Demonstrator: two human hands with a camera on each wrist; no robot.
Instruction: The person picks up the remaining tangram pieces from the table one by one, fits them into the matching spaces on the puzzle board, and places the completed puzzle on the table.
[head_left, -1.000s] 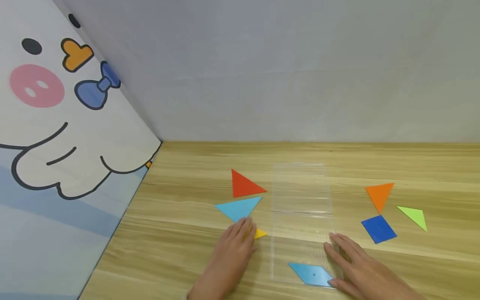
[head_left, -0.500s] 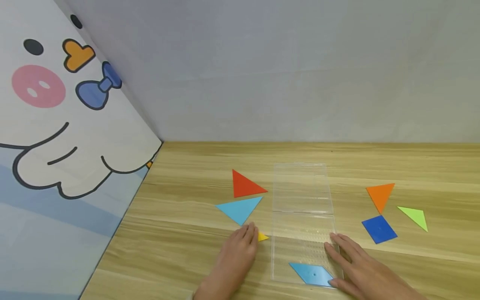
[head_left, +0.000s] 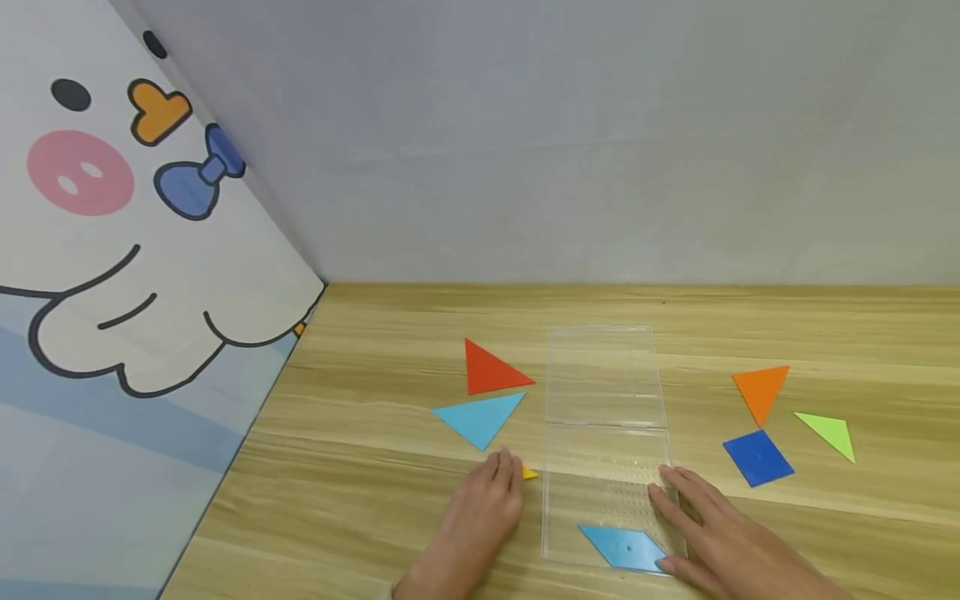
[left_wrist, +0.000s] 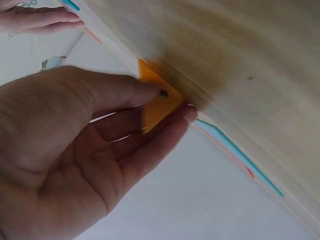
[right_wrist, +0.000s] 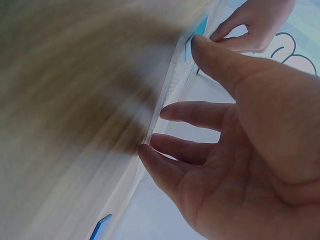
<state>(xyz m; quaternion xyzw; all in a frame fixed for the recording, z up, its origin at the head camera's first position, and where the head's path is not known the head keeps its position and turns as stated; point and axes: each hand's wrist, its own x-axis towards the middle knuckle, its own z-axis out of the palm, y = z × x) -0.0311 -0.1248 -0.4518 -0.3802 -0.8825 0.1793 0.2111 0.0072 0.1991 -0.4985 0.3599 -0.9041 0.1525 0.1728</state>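
My left hand pinches a small yellow triangle tile between thumb and fingers, low over the wooden table. From the head view only one yellow corner shows past the fingertips. My right hand rests along the right edge of a clear plastic case that lies unfolded on the table. Its fingers are spread and relaxed, and the thumb tip touches or lies close to a light-blue parallelogram tile. That tile is at the near end of the case.
Left of the case lie a red triangle and a light-blue triangle. To the right are an orange triangle, a dark-blue square and a lime-green triangle. A cartoon-printed panel borders the table's left side.
My left hand has drawn back slightly toward me and to the right, off the light-blue triangle's lower tip, and its fingers have closed on the yellow tile. The right hand stays put.
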